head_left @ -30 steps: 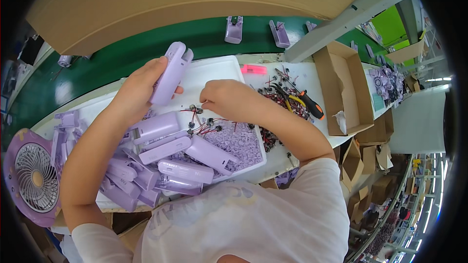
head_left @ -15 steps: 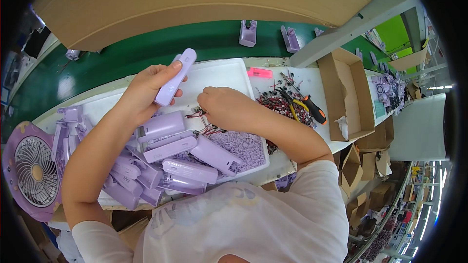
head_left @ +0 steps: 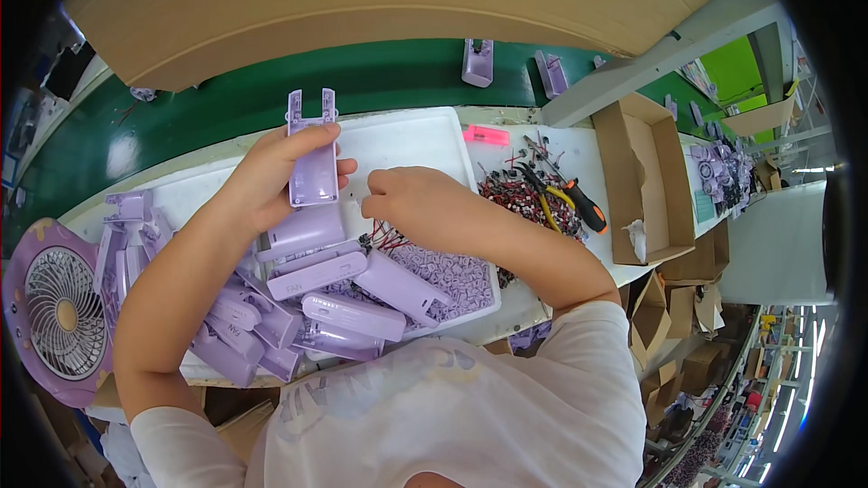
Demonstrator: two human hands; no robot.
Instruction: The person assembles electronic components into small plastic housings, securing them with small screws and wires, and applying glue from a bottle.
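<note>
My left hand (head_left: 268, 170) grips a lilac plastic fan housing (head_left: 313, 179) above the white tray (head_left: 407, 134). Its hollow inside faces up, and its two-pronged end points away from me. To its right, my right hand (head_left: 411, 203) is closed with the fingers curled under. Whatever it pinches is hidden from view. Red and black wires (head_left: 387, 239) lie just below that hand, beside a heap of small lilac plastic parts (head_left: 443, 273) in the tray. More lilac housings (head_left: 316, 275) are piled under my left wrist and nearer to me.
A green conveyor belt (head_left: 380, 72) carrying lilac housings runs behind the tray. On the right are a pile of small wired components (head_left: 515, 190), pliers (head_left: 540, 192), an orange-and-black screwdriver (head_left: 586, 206), a pink object (head_left: 486, 136) and a cardboard box (head_left: 624, 181). A round purple fan (head_left: 65, 312) stands at left.
My left hand has turned the housing from its outer side to its hollow inside and stood it straighter. My right hand has shifted slightly. Housings on the belt have moved a little right.
</note>
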